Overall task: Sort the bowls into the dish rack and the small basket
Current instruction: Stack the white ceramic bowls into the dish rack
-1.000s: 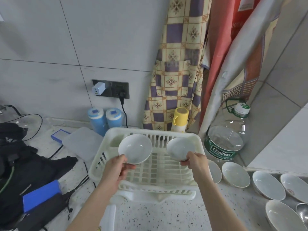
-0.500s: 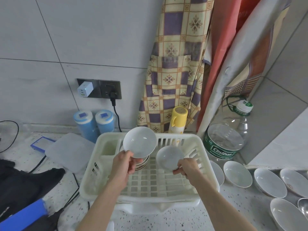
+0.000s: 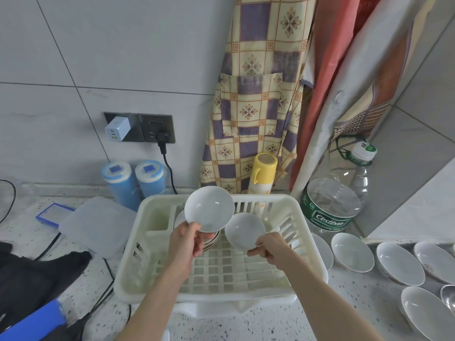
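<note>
Over the white dish rack (image 3: 305,242) we hold two glazed white bowls, one in each hand: our left hand (image 3: 184,244) pinches the larger bowl (image 3: 209,209) by its lower rim, thumb on the inside face, and our right hand (image 3: 270,248) pinches the smaller bowl (image 3: 245,231) the same way at its near edge. Both look like ceramic, so we judge them stiff, fairly light, slick on the glaze and liable to chip if knocked together or dropped; the rim is the sensible place to grip. Behind the larger bowl a short stack of bowls (image 3: 211,241) already sits in the rack, its number hidden. On the counter to the right we count six more bowls (image 3: 352,252), one partly behind the rack. We cannot see the small basket.
</note>
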Demonstrator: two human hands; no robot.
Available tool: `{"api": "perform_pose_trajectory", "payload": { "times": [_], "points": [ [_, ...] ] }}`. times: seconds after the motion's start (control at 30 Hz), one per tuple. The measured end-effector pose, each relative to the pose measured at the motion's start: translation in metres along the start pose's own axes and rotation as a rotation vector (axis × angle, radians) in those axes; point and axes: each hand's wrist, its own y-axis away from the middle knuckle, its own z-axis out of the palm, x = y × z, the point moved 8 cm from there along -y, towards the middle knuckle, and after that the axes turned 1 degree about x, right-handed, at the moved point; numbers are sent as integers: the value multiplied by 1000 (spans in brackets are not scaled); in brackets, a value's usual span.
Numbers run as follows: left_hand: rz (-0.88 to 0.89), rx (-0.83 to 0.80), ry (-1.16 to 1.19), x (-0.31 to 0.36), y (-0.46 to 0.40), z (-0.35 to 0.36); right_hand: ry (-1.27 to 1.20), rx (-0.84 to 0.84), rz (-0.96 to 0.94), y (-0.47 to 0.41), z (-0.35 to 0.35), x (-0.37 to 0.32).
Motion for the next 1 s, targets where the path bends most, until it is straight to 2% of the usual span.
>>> {"api": "perform_pose_trajectory", "payload": {
  "times": [0.3,0.4,0.47,0.57,0.63,0.67,0.77,0.83,0.93,1.0],
  "points": [
    [-17,-10,-1,-2,1,0,11,-43,-35,-2,7,4],
    [-27,-10,-4,-3,1,0,82,-49,-76,2,5,3],
    [-38,-11,10,-5,0,0,266,61,-140,6,-6,-4],
    [-47,-12,49,-6,0,3,534,358,-240,18,-30,-18],
    [-48,-28,76,-6,1,11,474,427,-355,27,-34,-27],
    [-48,-44,78,-7,2,17,390,403,-422,32,-33,-32],
    [-54,-120,27,-10,7,39,-2,239,-547,42,-30,-41],
    [-71,-158,-17,-16,11,52,-151,156,-571,43,-32,-42],
    [-107,-190,-87,-27,14,66,-221,89,-588,44,-33,-41],
    [-131,-197,-112,-33,13,71,-143,107,-597,45,-34,-42]
  ]
}}
